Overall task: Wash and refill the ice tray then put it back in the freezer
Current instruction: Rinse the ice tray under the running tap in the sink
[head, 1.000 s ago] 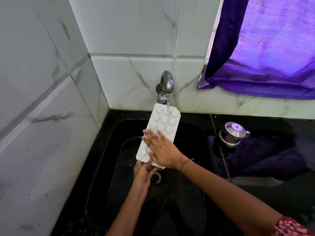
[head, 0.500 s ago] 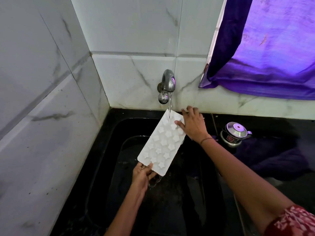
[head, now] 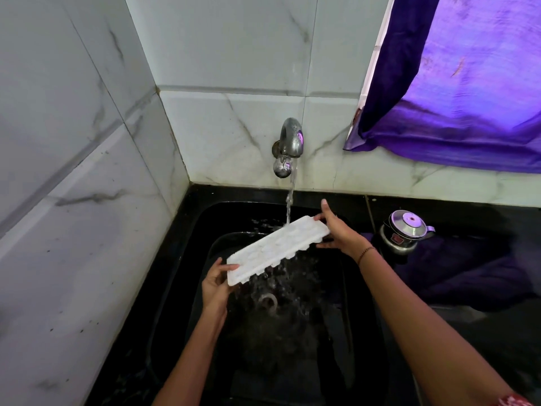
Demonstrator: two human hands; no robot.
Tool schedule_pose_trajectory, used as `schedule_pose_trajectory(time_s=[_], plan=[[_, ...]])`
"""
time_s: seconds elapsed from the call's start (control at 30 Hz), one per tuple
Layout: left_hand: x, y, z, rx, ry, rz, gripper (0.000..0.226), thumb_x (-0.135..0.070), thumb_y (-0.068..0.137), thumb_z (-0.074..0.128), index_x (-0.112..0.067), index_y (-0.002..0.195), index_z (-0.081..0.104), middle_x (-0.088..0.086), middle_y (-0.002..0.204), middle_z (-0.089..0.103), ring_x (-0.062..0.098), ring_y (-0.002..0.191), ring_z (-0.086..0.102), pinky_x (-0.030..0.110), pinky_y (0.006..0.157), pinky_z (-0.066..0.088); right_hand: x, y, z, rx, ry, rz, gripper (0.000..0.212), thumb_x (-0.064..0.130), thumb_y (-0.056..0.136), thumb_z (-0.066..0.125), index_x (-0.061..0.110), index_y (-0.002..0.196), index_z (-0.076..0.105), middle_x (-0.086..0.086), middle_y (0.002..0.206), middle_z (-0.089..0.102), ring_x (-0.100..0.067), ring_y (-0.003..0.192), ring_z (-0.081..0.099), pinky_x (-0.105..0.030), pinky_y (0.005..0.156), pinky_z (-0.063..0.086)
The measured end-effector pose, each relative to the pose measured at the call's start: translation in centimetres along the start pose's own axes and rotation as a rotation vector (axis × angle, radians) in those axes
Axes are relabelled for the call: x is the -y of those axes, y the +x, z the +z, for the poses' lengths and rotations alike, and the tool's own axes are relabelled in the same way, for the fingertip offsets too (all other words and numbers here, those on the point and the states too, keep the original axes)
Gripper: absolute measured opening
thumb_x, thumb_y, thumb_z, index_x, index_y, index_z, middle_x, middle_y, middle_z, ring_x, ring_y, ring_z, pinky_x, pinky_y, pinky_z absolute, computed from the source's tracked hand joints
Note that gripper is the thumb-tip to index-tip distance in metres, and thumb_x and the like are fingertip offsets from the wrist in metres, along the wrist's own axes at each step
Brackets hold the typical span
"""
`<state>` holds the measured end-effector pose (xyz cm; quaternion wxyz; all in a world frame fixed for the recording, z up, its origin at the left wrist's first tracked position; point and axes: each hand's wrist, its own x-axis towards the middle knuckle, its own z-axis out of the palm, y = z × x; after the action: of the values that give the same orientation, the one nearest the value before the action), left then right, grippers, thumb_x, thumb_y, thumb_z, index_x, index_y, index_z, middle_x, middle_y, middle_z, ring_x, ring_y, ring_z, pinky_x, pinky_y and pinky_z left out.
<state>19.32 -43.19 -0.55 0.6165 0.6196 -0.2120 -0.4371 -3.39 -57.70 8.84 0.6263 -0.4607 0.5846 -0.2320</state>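
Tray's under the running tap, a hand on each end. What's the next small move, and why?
Probably slide the ice tray toward the right hand's side, so the stream from the tap crosses toward the left hand. The water lands only near the right-held end and spills off the near edge into the sink; the cells by the left hand sit outside the stream.

Black glossy counter runs along the tiled corner walls, with a black sink basin set into it. A metal drain ring sits at the wet basin floor, with water splashing around it. A lidded steel pot stands upright on the counter just right of the sink, near the back wall.
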Motion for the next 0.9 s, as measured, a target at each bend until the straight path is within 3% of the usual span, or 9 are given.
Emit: schedule_pose_trajectory(time_s=[0.07, 0.17, 0.23, 0.37, 0.43, 0.57, 0.67, 0.77, 0.9], plan=[[-0.5, 0.4, 0.1, 0.055, 0.054, 0.049, 0.035, 0.017, 0.072, 0.067, -0.014, 0.089, 0.068, 0.002, 0.134, 0.048, 0.021, 0.107, 0.059, 0.015, 0.074, 0.054, -1.6, 0.2, -0.4, 0.032, 0.069, -0.033, 0.032, 0.045, 0.097, 0.041, 0.016, 0.111, 0.045, -0.008, 0.11, 0.053, -0.016, 0.088, 0.058, -0.029, 0.065, 0.057], [-1.4, 0.8, 0.8, 0.013, -0.01, 0.05, 0.057, 0.007, 0.088, 0.053, -0.021, 0.136, 0.042, 0.004, 0.127, 0.056, 0.021, 0.104, 0.061, 0.038, 0.086, 0.054, -3.6, 0.2, -1.0, -0.013, 0.107, -0.123, 0.009, 0.017, 0.098, 0.047, 0.016, 0.104, 0.04, -0.012, 0.109, 0.052, -0.014, 0.075, 0.056, -0.02, 0.052, 0.052], [-1.9, 1.3, 1.4, -0.083, -0.17, -0.078, 0.049, -0.007, 0.099, 0.038, -0.02, 0.144, 0.024, 0.006, 0.12, 0.056, 0.022, 0.097, 0.061, 0.043, 0.08, 0.052, -4.2, -0.1, -1.3, -0.072, 0.11, -0.201, 0.01, 0.011, 0.098, 0.047, 0.018, 0.103, 0.041, -0.011, 0.109, 0.054, -0.015, 0.071, 0.056, -0.018, 0.05, 0.05], [-2.7, 1.2, 2.5, 0.039, -0.155, -0.272, 0.049, -0.046, 0.1, 0.024, -0.014, 0.118, 0.057, 0.008, 0.107, 0.064, 0.02, 0.089, 0.062, 0.035, 0.072, 0.051, -4.4, -0.8, -0.9, -0.121, 0.082, -0.339, 0.011, 0.013, 0.099, 0.045, 0.022, 0.103, 0.041, -0.004, 0.112, 0.057, -0.012, 0.077, 0.058, -0.019, 0.058, 0.048], [-2.7, 1.1, 3.0, 0.1, -0.195, -0.284, 0.047, -0.046, 0.1, 0.022, -0.019, 0.104, 0.061, 0.007, 0.107, 0.065, 0.018, 0.088, 0.065, 0.035, 0.072, 0.053, -4.4, -1.0, -0.7, -0.17, -0.018, -0.384, 0.011, 0.014, 0.099, 0.045, 0.021, 0.106, 0.041, -0.004, 0.113, 0.058, -0.012, 0.082, 0.057, -0.02, 0.064, 0.046], [-2.9, 0.9, 4.5, 0.071, -0.304, -0.269, 0.027, -0.033, 0.103, 0.026, -0.019, 0.113, 0.047, 0.004, 0.105, 0.062, 0.019, 0.085, 0.064, 0.04, 0.071, 0.053, -3.9, -1.3, 0.2, -0.412, -0.419, -0.482, 0.02, 0.014, 0.097, 0.043, 0.012, 0.117, 0.044, -0.011, 0.105, 0.058, -0.029, 0.092, 0.057, -0.033, 0.07, 0.041], [-2.9, 0.8, 5.4, 0.032, -0.313, -0.265, 0.038, -0.033, 0.102, 0.028, -0.014, 0.133, 0.038, 0.006, 0.116, 0.058, 0.023, 0.092, 0.061, 0.047, 0.089, 0.048, -3.9, -0.8, 1.1, -0.672, -0.9, -0.65, 0.048, 0.031, 0.097, 0.033, 0.002, 0.134, 0.043, -0.018, 0.143, 0.041, -0.033, 0.129, 0.042, -0.043, 0.104, 0.038], [-3.0, 1.3, 6.0, 0.016, -0.309, -0.256, 0.044, -0.034, 0.102, 0.031, -0.015, 0.141, 0.033, 0.008, 0.122, 0.058, 0.025, 0.098, 0.061, 0.048, 0.095, 0.047, -3.8, -0.4, 2.9, -0.618, -1.205, -0.652, 0.069, 0.046, 0.095, 0.015, 0.002, 0.149, 0.016, -0.018, 0.158, 0.008, -0.03, 0.146, 0.008, -0.047, 0.118, -0.002], [-3.5, 1.3, 7.2, 0.071, -0.287, -0.2, 0.029, -0.031, 0.102, 0.03, -0.012, 0.117, 0.047, 0.007, 0.101, 0.064, 0.021, 0.083, 0.065, 0.038, 0.077, 0.053, -4.5, -0.9, 7.6, -0.401, -1.278, -0.631, 0.075, 0.048, 0.091, 0.006, 0.001, 0.149, -0.001, -0.02, 0.155, -0.014, -0.032, 0.144, -0.014, -0.042, 0.117, -0.008]])
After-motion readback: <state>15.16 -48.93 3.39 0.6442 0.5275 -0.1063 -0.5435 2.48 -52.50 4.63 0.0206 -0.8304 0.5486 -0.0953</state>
